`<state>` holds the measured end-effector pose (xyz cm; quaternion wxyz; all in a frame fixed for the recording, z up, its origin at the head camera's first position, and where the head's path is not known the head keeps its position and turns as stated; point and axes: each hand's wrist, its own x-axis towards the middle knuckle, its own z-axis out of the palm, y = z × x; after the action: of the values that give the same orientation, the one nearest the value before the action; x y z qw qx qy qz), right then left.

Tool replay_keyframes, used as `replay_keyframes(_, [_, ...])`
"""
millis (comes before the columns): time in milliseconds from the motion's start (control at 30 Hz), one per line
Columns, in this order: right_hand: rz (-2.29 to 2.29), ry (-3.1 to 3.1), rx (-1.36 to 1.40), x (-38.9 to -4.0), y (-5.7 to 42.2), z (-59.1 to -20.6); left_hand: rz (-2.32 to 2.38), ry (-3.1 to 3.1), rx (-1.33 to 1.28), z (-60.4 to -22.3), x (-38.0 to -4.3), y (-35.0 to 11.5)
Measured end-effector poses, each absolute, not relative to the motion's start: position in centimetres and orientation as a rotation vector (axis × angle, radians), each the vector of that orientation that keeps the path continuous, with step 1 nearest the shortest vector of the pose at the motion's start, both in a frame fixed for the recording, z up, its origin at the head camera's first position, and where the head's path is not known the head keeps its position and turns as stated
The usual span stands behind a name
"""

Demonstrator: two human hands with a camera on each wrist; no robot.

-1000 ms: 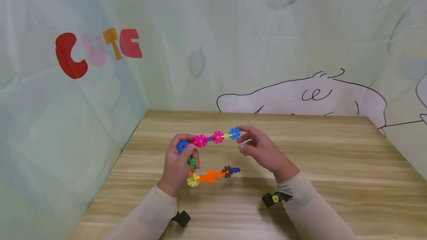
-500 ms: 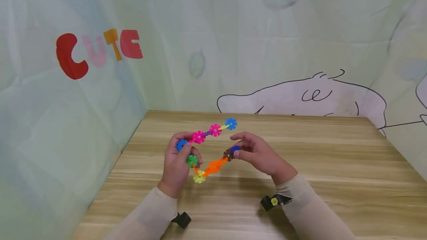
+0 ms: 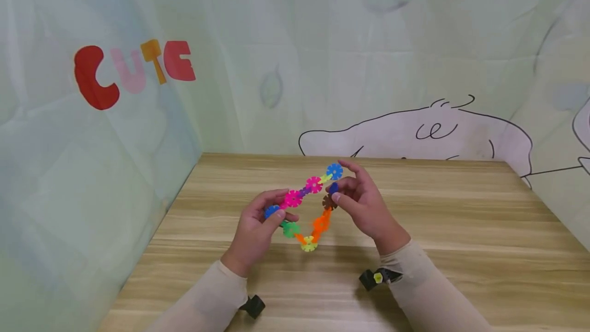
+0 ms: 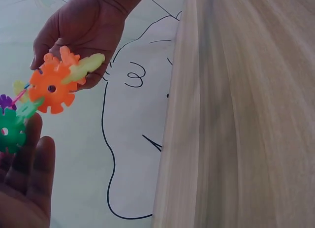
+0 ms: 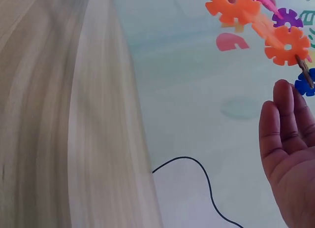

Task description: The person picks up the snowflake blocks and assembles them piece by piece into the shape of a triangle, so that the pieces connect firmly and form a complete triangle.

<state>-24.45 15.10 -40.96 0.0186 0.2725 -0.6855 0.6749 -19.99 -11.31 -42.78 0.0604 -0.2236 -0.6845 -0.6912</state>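
Note:
A chain of notched plastic snowflake discs (image 3: 314, 184) hangs between the hands above the table, bent into a V that is nearly a loop. My left hand (image 3: 254, 229) pinches it at a blue disc (image 3: 273, 212) on the left bend. My right hand (image 3: 369, 204) pinches the dark blue end disc (image 3: 334, 188) beside a brown one, its index fingertip at the light blue disc (image 3: 334, 171) on the other end. In the left wrist view orange (image 4: 51, 88) and green discs (image 4: 10, 131) show close up. The right wrist view shows orange discs (image 5: 287, 46) near the right fingers.
Below the hands is a wood-grain table (image 3: 461, 250). A printed cloth backdrop (image 3: 258, 40) stands behind and at the sides, with CUTE letters at left and a drawn white animal at right. Each wrist wears a small black camera (image 3: 369, 279).
The right hand has left the light blue end, taken the dark blue end and raised it up beside the light blue disc. The left hand has shifted right, and the chain's two ends are now close together.

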Motion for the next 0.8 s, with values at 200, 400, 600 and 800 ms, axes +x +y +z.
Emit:
replay_keyframes(200, [2.082,-2.058,0.919,-24.45,15.3,-40.86,-2.116,-2.071,-0.749,-42.71,-19.97,-11.21])
replay_keyframes(400, [2.042,-2.049,0.939,-24.23,15.38,-40.69,-2.146,-2.07,-0.776,-42.81,-19.98,-11.12])
replay_keyframes(600, [2.08,-2.066,0.885,-24.09,15.5,-40.66,-2.197,-2.015,-0.849,-42.94,-20.1,-11.08])
replay_keyframes(800, [2.065,-2.062,0.85,-24.21,15.56,-40.67,-2.18,-2.044,-0.852,-43.04,-20.1,-11.06])
